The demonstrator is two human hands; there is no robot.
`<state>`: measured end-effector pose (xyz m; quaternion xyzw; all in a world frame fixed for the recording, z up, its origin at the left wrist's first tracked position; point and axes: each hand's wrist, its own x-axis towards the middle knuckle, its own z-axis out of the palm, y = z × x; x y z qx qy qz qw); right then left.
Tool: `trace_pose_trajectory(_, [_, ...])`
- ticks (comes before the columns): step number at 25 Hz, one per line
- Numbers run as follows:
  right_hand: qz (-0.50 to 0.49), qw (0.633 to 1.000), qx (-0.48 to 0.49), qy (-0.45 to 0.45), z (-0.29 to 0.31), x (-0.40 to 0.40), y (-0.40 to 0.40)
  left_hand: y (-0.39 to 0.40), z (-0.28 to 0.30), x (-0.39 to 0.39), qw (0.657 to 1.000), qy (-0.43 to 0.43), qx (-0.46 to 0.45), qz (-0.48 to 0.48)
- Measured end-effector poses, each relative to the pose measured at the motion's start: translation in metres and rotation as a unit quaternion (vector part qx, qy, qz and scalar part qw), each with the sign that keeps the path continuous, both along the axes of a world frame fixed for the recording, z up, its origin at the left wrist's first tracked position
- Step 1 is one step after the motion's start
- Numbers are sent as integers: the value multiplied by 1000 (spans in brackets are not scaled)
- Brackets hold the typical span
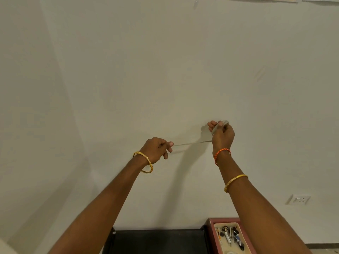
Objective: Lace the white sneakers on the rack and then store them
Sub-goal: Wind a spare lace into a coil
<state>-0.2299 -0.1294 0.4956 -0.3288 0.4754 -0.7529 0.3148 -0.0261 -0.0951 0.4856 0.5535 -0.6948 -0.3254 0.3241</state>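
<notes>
Both my arms are raised in front of a plain white wall. A thin white shoelace (192, 143) is stretched nearly level between my hands. My left hand (157, 149) pinches one end of it with curled fingers. Higher and to the right, my right hand (221, 133) grips the other part of the lace, with a blurred loop of it over the fingers. No sneakers are in view. The black top of the rack (159, 241) shows at the bottom edge, below my arms.
A pink-rimmed tray (211, 228) with a beige insert holding several small items stands right of the rack. A white wall socket (298, 199) sits low on the right. Paper edges hang at the top of the wall.
</notes>
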Motion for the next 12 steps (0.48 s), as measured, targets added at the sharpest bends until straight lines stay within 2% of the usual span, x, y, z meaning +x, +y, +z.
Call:
trace_pose_trajectory(2, [-39,994,-22,96,4,-1,5,-4,-10,4,995,81,35,55])
trace_pose_trajectory(3, [-65,979,-21,190,5,-5,6,-7,-15,8,985,129,52,103])
trace_pose_trajectory(4, [-72,948,7,311,7,-9,6,-11,-21,14,974,155,56,157])
trace_pose_trajectory(5, [-44,895,77,437,10,-15,7,-16,-28,23,967,138,43,209])
trace_pose_trajectory(6, [18,819,189,541,13,-20,8,-21,-36,33,962,114,25,248])
trace_pose_trajectory(7, [102,725,311,607,16,-22,12,-27,-43,43,954,110,16,277])
trace_pose_trajectory(8, [200,637,407,623,18,-24,19,-30,-48,50,947,122,10,298])
trace_pose_trajectory(9, [304,583,466,592,20,-24,25,-31,-51,57,940,133,7,314])
trace_pose_trajectory(10, [400,566,495,524,19,-25,29,-32,-54,62,935,132,-2,330])
trace_pose_trajectory(11, [477,576,495,442,17,-25,33,-31,-57,66,932,116,-5,343])
trace_pose_trajectory(12, [530,605,469,365,16,-26,36,-31,-63,71,934,92,-3,345])
